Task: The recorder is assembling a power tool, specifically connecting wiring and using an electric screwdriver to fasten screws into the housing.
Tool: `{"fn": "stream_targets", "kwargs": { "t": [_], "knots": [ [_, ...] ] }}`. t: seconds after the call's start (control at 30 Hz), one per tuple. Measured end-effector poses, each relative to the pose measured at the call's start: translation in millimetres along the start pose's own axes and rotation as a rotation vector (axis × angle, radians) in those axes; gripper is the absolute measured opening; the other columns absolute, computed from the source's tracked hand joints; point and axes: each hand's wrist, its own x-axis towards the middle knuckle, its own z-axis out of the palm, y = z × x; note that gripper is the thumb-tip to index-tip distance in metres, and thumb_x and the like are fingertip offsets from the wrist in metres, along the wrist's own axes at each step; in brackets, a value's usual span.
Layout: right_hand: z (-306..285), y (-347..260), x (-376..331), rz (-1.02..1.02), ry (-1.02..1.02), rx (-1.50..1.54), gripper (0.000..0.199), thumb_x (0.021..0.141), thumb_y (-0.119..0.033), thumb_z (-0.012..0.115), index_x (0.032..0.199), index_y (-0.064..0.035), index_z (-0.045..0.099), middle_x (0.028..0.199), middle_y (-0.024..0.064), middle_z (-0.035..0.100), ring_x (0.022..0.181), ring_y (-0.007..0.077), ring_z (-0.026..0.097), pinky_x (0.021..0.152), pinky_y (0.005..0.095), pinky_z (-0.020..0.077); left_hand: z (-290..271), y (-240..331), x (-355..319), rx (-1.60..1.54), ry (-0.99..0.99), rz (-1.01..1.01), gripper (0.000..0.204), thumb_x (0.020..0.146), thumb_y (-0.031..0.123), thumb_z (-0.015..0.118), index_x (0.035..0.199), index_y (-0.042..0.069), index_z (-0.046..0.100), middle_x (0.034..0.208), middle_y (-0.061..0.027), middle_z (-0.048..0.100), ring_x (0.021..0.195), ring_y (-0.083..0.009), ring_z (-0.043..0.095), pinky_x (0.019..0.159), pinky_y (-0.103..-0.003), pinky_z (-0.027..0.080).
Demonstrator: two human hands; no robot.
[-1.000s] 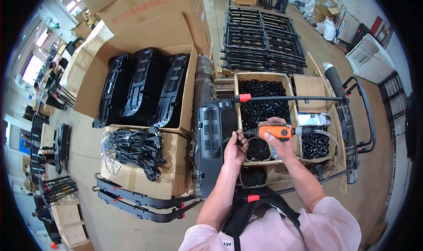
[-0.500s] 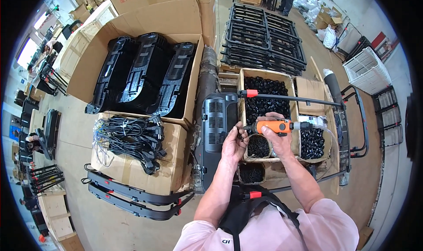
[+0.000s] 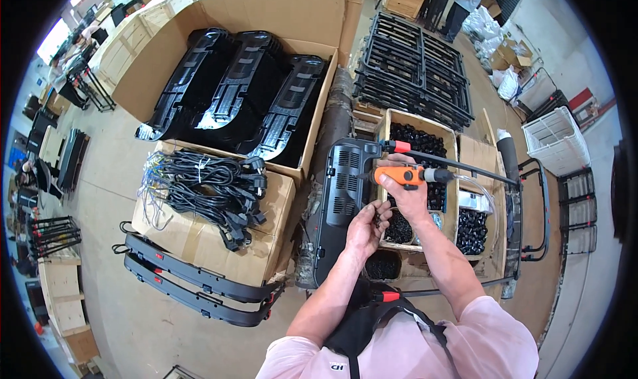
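Note:
In my right hand [image 3: 407, 191] is an orange air screwdriver [image 3: 403, 175], a clear hose at its rear end. Its tip points left, at the right side of a long black vented housing [image 3: 347, 183]; whether they touch I cannot tell. Closer to me, my left hand [image 3: 364, 233] has its fingers curled around several small dark pieces that look like screws. The housing is joined at its far end to a black tube frame [image 3: 458, 161] with a red clip [image 3: 401, 147]. Just right of my left fingers, a small bin [image 3: 399, 227] holds small dark screws.
A wooden tray [image 3: 454, 209] of black plastic parts lies to the right, under the frame. Left stand an open carton [image 3: 318, 136] of black housings and a box with bundled black power cords [image 3: 209, 186]. Black curved bars [image 3: 199, 289] are nearer me. A person [image 3: 462, 6] stands far off.
The screwdriver's tip has left my left fingers and moved away from me, up to the housing's side. My left hand now sits lower, apart from it. The whole view has shifted.

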Motion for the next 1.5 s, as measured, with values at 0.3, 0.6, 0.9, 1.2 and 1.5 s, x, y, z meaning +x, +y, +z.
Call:
{"fn": "stream_targets", "kwargs": {
  "t": [0.3,0.6,0.9,1.2,1.5],
  "knots": [
    [49.9,10.2,44.7,-0.007,-0.112,-0.07,0.053,0.087,-0.011,0.08,0.134,0.0006,0.058,0.121,0.0151,0.073,0.112,0.0199,0.069,0.104,0.036,0.0543,-3.8,19.6,-19.7,0.097,-0.013,0.018,0.023,0.107,0.02,0.063,0.123,0.005,0.067,0.098,-0.0037,0.072,0.084,-0.0137,0.071,0.073,-0.026,0.06],
    [64.9,17.6,52.7,-0.008,-0.111,-0.163,0.052,0.088,-0.011,0.081,0.133,-0.0001,0.059,0.12,0.0132,0.073,0.111,0.0185,0.069,0.103,0.0353,0.0546,-3.1,34.3,-24.7,0.116,0.101,0.079,0.022,0.103,0.015,0.069,0.122,0.005,0.066,0.087,-0.0008,0.065,0.072,-0.0109,0.064,0.068,-0.026,0.058],
    [81.2,2.1,70.3,-0.002,-0.194,-0.316,0.037,0.084,-0.012,0.081,0.118,-0.0025,0.068,0.108,0.0053,0.074,0.1,0.0135,0.069,0.094,0.0301,0.0553,-5.4,43.1,-23.5,0.12,0.088,0.079,0.026,0.107,0.03,0.065,0.113,0.006,0.07,0.082,0.0028,0.062,0.066,-0.0081,0.058,0.057,-0.023,0.05],
    [87.5,9.7,82.6,0.064,-0.214,-0.437,0.031,0.082,-0.006,0.081,0.111,-0.0023,0.07,0.105,0.0055,0.075,0.101,0.0142,0.071,0.095,0.0315,0.0563,-0.8,49.4,-11.1,0.043,0.187,0.107,0.029,0.106,0.034,0.065,0.111,0.006,0.071,0.082,0.0011,0.066,0.068,-0.0121,0.063,0.06,-0.026,0.053],
    [74.9,-11.0,56.3,0.02,-0.196,-0.157,0.05,0.084,-0.006,0.082,0.129,0.002,0.061,0.114,0.0127,0.075,0.11,0.0185,0.07,0.1,0.0352,0.0557,-10.1,57.7,16.1,-0.265,0.204,0.169,0.028,0.11,0.032,0.055,0.118,0.008,0.068,0.086,0.0018,0.063,0.072,-0.0127,0.058,0.063,-0.027,0.052]
  ]
}}
